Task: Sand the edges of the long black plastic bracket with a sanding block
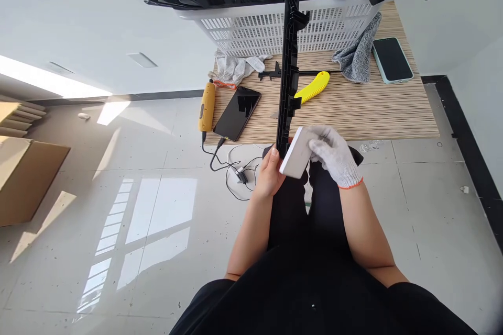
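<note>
head view: left grip clasps black strip at near end; right grip pinches white block.

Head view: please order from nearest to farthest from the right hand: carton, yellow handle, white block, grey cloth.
1. White block: in the right hand.
2. Yellow handle: ahead, on the table.
3. Grey cloth: farther ahead, right side.
4. Carton: far left.
</note>
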Motion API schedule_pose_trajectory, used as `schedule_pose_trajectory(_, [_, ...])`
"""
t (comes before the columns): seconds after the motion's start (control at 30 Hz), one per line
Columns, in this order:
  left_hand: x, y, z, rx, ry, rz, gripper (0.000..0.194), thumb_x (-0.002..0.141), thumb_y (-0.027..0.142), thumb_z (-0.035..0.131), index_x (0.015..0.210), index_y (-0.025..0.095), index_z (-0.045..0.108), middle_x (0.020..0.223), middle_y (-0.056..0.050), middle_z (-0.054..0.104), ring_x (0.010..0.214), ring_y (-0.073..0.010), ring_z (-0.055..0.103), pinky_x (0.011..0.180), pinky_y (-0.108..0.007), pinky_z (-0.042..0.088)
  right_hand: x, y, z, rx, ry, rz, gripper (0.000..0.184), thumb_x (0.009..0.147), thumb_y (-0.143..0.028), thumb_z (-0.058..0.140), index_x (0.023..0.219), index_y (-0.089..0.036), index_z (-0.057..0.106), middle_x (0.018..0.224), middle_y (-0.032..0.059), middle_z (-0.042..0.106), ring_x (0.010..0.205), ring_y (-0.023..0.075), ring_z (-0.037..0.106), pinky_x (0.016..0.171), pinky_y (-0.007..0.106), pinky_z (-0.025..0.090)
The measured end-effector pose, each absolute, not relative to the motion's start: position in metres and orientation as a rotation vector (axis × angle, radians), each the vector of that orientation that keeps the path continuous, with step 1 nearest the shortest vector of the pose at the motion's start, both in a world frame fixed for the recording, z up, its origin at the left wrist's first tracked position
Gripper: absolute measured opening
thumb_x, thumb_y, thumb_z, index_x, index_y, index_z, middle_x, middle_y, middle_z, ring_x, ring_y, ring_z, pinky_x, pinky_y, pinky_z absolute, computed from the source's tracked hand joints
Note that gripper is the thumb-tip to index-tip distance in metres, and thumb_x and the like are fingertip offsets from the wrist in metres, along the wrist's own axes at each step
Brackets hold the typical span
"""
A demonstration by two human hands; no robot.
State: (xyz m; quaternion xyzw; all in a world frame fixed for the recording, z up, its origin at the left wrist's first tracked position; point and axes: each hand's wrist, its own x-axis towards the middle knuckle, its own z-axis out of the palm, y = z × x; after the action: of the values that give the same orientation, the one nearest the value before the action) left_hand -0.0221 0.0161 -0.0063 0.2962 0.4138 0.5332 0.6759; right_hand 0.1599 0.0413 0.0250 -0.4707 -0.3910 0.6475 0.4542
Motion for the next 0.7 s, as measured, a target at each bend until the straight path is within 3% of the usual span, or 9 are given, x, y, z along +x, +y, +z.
schedule_pose_trajectory(0.33, [-0.0219, 0.0167, -0.0081, 0.680, 0.948, 1.200, 0.057, 0.083, 0.075, 0.072, 0.111, 0.026, 0.077, 0.102, -0.007, 0.078, 0.098, -0.0269, 0.074, 0.072, -0.033, 0.058, 0.1605, 0.0422, 0.0266, -1.161, -1.027, 1.659, 0.047, 0.079, -0.050, 0.086, 0.114, -0.023, 0.067, 0.086, -0.0002, 0.069, 0.069, 0.0122, 0.063, 0.060, 0.026, 0.054])
schedule_pose_trajectory(0.43, [-0.0221, 0.0168, -0.0068, 0.661, 0.922, 1.198, 0.057, 0.083, 0.075, 0.073, 0.110, 0.025, 0.077, 0.091, -0.006, 0.076, 0.089, -0.0247, 0.073, 0.068, -0.033, 0.057, 0.1604, 0.0414, 0.0287, -1.155, -1.129, 1.791, 0.048, 0.075, -0.047, 0.090, 0.109, -0.022, 0.069, 0.087, 0.0015, 0.070, 0.072, 0.0139, 0.064, 0.062, 0.028, 0.056])
schedule_pose_trajectory(0.53, [-0.0222, 0.0165, -0.0050, 0.646, 0.873, 1.186, 0.053, 0.085, 0.072, 0.073, 0.109, 0.025, 0.077, 0.085, -0.004, 0.073, 0.084, -0.0228, 0.071, 0.065, -0.031, 0.055, 0.1604, 0.0406, 0.0298, -1.175, -1.008, 1.629, 0.047, 0.080, -0.054, 0.084, 0.112, -0.024, 0.067, 0.091, 0.0014, 0.070, 0.071, 0.0127, 0.062, 0.060, 0.026, 0.054])
schedule_pose_trajectory(0.7, [-0.0220, 0.0168, -0.0056, 0.677, 0.884, 1.203, 0.054, 0.085, 0.073, 0.072, 0.111, 0.026, 0.078, 0.098, -0.005, 0.077, 0.092, -0.0241, 0.073, 0.069, -0.032, 0.056, 0.1609, 0.0404, 0.0261, -1.142, -1.138, 1.744, 0.042, 0.081, -0.051, 0.086, 0.107, -0.023, 0.069, 0.088, 0.0017, 0.070, 0.074, 0.0141, 0.064, 0.066, 0.029, 0.057])
